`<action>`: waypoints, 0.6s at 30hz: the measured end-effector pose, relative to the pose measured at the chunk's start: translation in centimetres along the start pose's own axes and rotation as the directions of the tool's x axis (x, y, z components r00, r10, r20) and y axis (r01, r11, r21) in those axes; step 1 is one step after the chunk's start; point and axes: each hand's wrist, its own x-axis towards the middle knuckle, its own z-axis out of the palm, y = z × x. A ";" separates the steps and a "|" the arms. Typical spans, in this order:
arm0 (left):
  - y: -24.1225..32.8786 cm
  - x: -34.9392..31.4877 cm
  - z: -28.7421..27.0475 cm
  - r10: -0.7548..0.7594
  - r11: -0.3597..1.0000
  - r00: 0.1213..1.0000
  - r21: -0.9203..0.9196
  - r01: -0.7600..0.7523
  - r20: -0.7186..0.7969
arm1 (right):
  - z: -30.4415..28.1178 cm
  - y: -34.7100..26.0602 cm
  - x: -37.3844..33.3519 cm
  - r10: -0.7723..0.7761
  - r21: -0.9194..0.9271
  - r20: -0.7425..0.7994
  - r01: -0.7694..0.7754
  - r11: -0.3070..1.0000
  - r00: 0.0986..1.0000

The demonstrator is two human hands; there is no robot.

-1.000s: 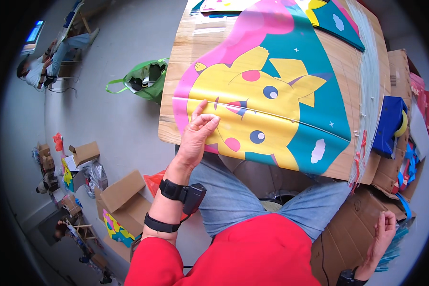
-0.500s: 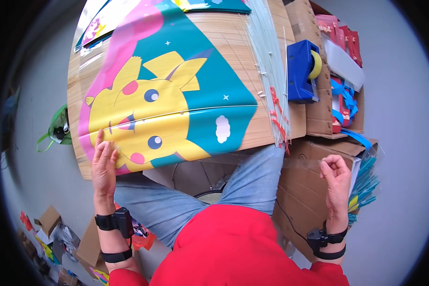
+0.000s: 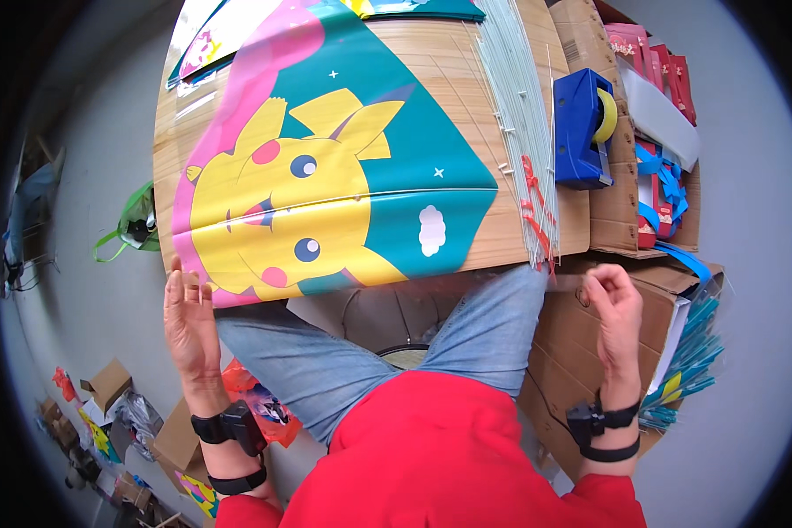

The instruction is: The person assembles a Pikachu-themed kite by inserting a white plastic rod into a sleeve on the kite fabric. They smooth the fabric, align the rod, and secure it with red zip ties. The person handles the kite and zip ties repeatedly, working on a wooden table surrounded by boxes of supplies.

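Note:
A teal, pink and yellow plastic sheet (image 3: 282, 224) printed with a cartoon character lies on the wooden table (image 3: 537, 233), a crease running across it. Along its near edge a clear, thin strip (image 3: 480, 282) stretches between my hands, faint and hard to see. My right hand (image 3: 616, 312), beyond the table's near right corner, pinches one end of it. At the sheet's near left corner is my left hand (image 3: 192, 330), fingers pointing up and thumb close to them. The strip appears to run into those fingers, though its end is too faint to make out.
A bundle of thin white rods (image 3: 524, 123) with red ties lies on the table's right side. Beside it stands a blue tape dispenser (image 3: 576, 132). An open carton (image 3: 612, 207) of red packets and a lower carton (image 3: 581, 352) flank my right leg. More printed sheets (image 3: 422, 9) lie at the back.
My left hand has drawn back from the printed sheet toward the table's near left edge. The right hand has risen slightly. The whole view has shifted, so the table sits further right.

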 end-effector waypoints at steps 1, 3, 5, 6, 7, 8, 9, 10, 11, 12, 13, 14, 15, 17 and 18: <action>0.1 -0.1 -0.5 0.024 1.000 0.999 0.005 -0.024 -0.048 | 1.0 0.6 1.1 0.000 0.020 0.017 0.000 1.000 1.000; 0.4 0.1 -1.5 0.034 0.999 0.998 0.032 -0.032 -0.056 | 3.0 1.4 3.2 0.031 0.126 0.039 -0.036 0.991 0.999; 0.7 0.6 -2.4 0.018 1.000 0.997 0.003 -0.018 -0.079 | 4.6 1.9 5.3 0.096 0.280 0.063 -0.110 0.954 0.993; 0.8 1.1 -2.6 -0.003 0.999 0.996 -0.040 -0.001 -0.093 | 5.5 2.2 6.2 0.105 0.320 0.094 -0.130 0.938 0.990; 0.7 1.6 -2.8 -0.030 0.996 0.995 -0.088 0.021 -0.100 | 6.0 2.4 7.2 0.113 0.356 0.116 -0.148 0.923 0.987; 0.5 2.0 -3.3 -0.036 0.994 0.994 -0.106 0.026 -0.102 | 6.5 2.4 8.1 0.115 0.387 0.132 -0.158 0.908 0.985; 0.3 2.5 -3.9 -0.044 0.992 0.994 -0.124 0.032 -0.102 | 7.0 2.7 8.9 0.129 0.391 0.132 -0.171 0.905 0.983; -0.1 3.0 -4.5 -0.058 0.988 0.993 -0.147 0.042 -0.100 | 7.6 3.0 9.6 0.142 0.389 0.128 -0.181 0.903 0.982; -0.2 3.3 -4.7 -0.086 0.982 0.990 -0.178 0.065 -0.114 | 8.4 3.3 10.0 0.152 0.397 0.129 -0.192 0.898 0.980; -0.9 3.5 -4.7 -0.103 0.976 0.988 -0.203 0.078 -0.116 | 8.7 3.2 10.3 0.157 0.398 0.131 -0.197 0.896 0.979; -1.2 3.6 -4.4 -0.119 0.971 0.985 -0.222 0.089 -0.122 | 9.0 3.6 10.8 0.172 0.398 0.116 -0.204 0.895 0.978; -1.4 3.6 -4.1 -0.133 0.966 0.983 -0.238 0.099 -0.129 | 9.2 4.0 11.3 0.189 0.400 0.104 -0.215 0.891 0.977; -1.7 3.6 -3.8 -0.136 0.966 0.986 -0.233 0.111 -0.093 | 9.2 4.2 11.7 0.195 0.396 0.087 -0.213 0.893 0.977; -2.3 3.6 -3.6 -0.142 0.966 0.990 -0.223 0.133 -0.023 | 9.2 4.6 12.2 0.208 0.388 0.056 -0.213 0.897 0.977; -2.5 3.7 -3.5 -0.145 0.967 0.989 -0.216 0.138 -0.016 | 9.1 4.7 12.5 0.204 0.390 0.045 -0.206 0.898 0.978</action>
